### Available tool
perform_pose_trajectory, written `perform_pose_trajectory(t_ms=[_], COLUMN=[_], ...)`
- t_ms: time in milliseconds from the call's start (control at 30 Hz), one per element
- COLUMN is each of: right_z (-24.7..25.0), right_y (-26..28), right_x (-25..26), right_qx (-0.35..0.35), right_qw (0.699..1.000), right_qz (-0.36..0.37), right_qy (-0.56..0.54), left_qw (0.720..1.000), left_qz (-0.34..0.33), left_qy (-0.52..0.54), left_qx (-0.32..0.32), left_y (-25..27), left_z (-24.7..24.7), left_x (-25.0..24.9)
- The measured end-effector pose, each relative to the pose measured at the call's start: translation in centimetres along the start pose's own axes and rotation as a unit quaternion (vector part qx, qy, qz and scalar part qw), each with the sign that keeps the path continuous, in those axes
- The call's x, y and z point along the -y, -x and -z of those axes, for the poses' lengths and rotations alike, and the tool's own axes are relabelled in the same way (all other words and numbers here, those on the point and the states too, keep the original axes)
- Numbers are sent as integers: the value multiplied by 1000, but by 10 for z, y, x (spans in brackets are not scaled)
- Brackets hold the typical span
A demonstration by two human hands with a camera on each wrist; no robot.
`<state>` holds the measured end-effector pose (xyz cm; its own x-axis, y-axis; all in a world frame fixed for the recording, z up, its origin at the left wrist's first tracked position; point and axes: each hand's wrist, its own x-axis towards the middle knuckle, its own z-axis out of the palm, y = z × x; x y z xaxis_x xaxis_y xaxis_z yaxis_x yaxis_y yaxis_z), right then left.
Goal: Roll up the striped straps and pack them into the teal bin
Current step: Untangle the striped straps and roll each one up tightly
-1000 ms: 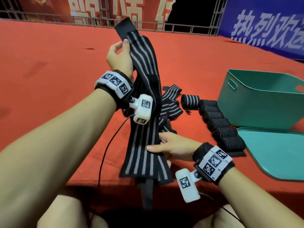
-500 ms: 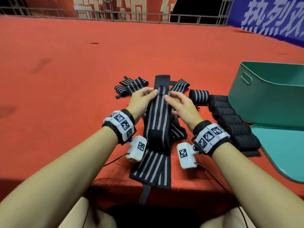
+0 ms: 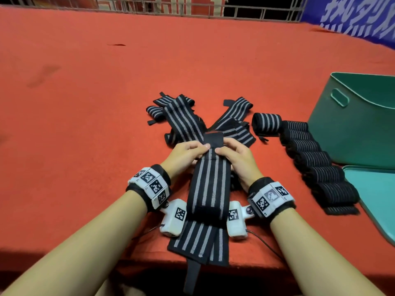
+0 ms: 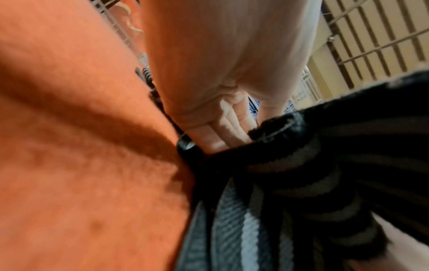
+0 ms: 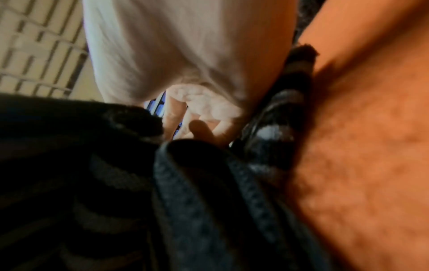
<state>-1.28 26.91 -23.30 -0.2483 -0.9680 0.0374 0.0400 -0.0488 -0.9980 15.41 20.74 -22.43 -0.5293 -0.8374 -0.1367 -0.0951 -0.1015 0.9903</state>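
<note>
A long black strap with grey stripes (image 3: 208, 180) lies lengthwise on the red table, its near end hanging over the front edge. My left hand (image 3: 192, 151) and right hand (image 3: 229, 151) pinch its far end from either side, thumbs on top, just below the plain black tab. The left wrist view shows my curled fingers (image 4: 223, 128) at the strap's edge (image 4: 325, 165). In the right wrist view, fingers (image 5: 197, 113) curl by the dark strap (image 5: 92, 146). The teal bin (image 3: 352, 129) stands at the right; its inside is hidden.
Several unrolled striped straps (image 3: 183, 118) lie crossed in a pile just beyond my hands. A row of rolled straps (image 3: 310, 154) runs along the bin's left side. A teal lid (image 3: 376, 201) lies flat near the right front edge. A metal railing lines the back.
My left hand brought the strap down from the air and it was laid flat on the table. Both hands now pinch its far end, closer to me.
</note>
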Motion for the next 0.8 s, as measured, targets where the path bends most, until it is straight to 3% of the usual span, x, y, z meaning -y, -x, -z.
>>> perform_pose_trajectory(t_ms=[133, 300, 433, 667, 800], right_z=[4, 7, 10, 10, 7], right_y=[-1, -1, 0, 3, 9], right_x=[-13, -18, -18, -16, -3], right_qx=[20, 8, -11, -5, 28], right_qw=[998, 999, 999, 999, 994], right_qz=[-53, -32, -31, -42, -64], right_qy=[-2, 8, -8, -28, -79], left_qw=[998, 998, 995, 999, 996], left_qz=[49, 54, 67, 28, -56], left_qy=[33, 29, 63, 25, -64], left_qx=[3, -7, 22, 35, -27], left_y=[0, 1, 4, 11, 5], left_z=[3, 3, 4, 7, 17], left_x=[15, 12, 11, 0, -36])
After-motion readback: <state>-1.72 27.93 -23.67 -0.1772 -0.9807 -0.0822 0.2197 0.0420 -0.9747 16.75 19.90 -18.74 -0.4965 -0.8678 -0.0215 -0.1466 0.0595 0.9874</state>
